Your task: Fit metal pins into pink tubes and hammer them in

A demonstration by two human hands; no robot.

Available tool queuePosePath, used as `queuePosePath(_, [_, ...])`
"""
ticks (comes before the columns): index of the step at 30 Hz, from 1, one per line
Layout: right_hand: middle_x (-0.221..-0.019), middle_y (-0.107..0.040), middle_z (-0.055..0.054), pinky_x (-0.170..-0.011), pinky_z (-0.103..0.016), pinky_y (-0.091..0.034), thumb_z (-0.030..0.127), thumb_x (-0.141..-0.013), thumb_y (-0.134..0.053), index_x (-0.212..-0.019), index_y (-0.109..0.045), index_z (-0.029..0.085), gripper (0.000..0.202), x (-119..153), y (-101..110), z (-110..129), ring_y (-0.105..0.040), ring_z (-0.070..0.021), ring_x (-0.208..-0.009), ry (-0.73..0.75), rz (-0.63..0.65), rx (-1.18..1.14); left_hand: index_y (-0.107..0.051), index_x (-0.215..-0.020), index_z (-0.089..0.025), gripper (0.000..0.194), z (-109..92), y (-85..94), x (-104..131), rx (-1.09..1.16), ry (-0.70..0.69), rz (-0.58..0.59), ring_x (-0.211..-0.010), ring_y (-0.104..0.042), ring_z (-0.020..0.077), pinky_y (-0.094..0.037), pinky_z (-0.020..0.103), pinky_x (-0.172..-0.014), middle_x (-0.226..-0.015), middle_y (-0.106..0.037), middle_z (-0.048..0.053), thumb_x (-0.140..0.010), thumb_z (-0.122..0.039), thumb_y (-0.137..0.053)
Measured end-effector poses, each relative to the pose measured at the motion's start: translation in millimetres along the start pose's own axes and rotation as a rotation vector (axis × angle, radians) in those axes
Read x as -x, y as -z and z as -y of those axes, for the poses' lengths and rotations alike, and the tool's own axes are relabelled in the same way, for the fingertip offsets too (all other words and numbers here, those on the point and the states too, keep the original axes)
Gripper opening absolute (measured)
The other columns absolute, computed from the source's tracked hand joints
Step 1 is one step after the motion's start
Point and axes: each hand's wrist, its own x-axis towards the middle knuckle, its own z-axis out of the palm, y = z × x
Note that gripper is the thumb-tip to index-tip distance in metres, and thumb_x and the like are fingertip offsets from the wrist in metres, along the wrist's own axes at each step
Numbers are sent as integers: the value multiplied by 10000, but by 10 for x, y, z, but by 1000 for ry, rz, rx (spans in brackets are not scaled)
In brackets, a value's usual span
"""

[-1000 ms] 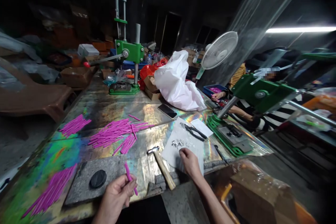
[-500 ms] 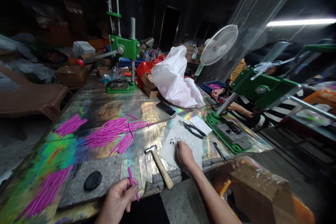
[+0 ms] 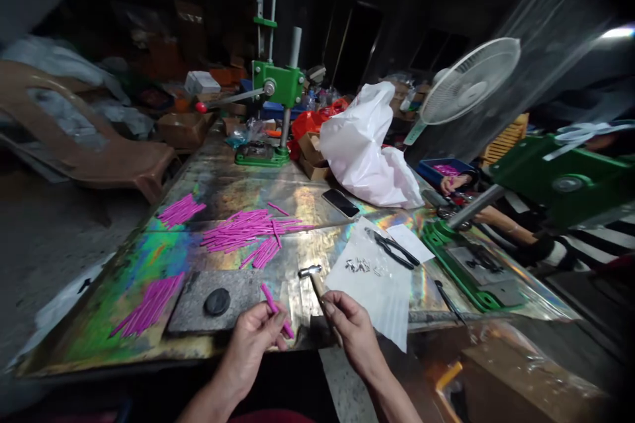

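My left hand [image 3: 253,344] pinches a magenta stick [image 3: 276,309] near the front edge of the table, right of a grey stone slab [image 3: 191,284] with a round black disc [image 3: 217,302] on it. Over the wooden handle of a hammer [image 3: 312,272], my right hand [image 3: 350,327] is closed, thumb against fingertips; what they hold is too small to make out. Small metal pieces [image 3: 361,266] lie scattered on a white sheet [image 3: 342,271], beside black-handled pliers [image 3: 394,250]. More magenta sticks lie in a big pile [image 3: 243,231] and in smaller bunches [image 3: 149,304] at the left.
A green hand press [image 3: 278,86] stands at the back, another press [image 3: 481,271] at the right. Between them are a phone [image 3: 340,203], a white plastic bag [image 3: 362,152] and a fan [image 3: 471,86]. A co-worker's hand [image 3: 455,183] is by a blue tray [image 3: 431,172].
My right hand has left the metal pieces and come back toward my left hand, over the hammer handle. My left hand still holds its stick. The view has turned left.
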Motion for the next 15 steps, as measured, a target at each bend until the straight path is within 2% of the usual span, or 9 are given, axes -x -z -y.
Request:
queuePosePath(3, [-565,-371,48,-484,-222,-291,404,-718,-530,-714,-508,181,224,109,-196,97,-336,-99,-518,-8,97,-225,-600,-662,-134,266,-44,-26,37,131,-2,-23,-469,-495,79,-412,184,-458,-544,-569,-20,-571,-361,-706])
queuePosePath(7, [-596,-375,48,-499,-224,-283,362,-711,-570,-731,-490,196,186,183,-368,158,-340,-100,-541,3,154,-405,-598,-666,-132,260,-85,-34,73,255,-14,-56,-517,-506,90,-429,188,-455,-582,-566,-16,-554,-330,-724])
queuePosePath(15, [-583,-366,58,-500,-223,-270,359,-717,-572,-723,-459,199,196,265,-440,224,-318,-95,-524,-16,220,-422,-589,-670,-129,252,-73,-1,106,320,-28,-55,-517,-513,78,-435,174,-460,-588,-565,-17,-571,-320,-719])
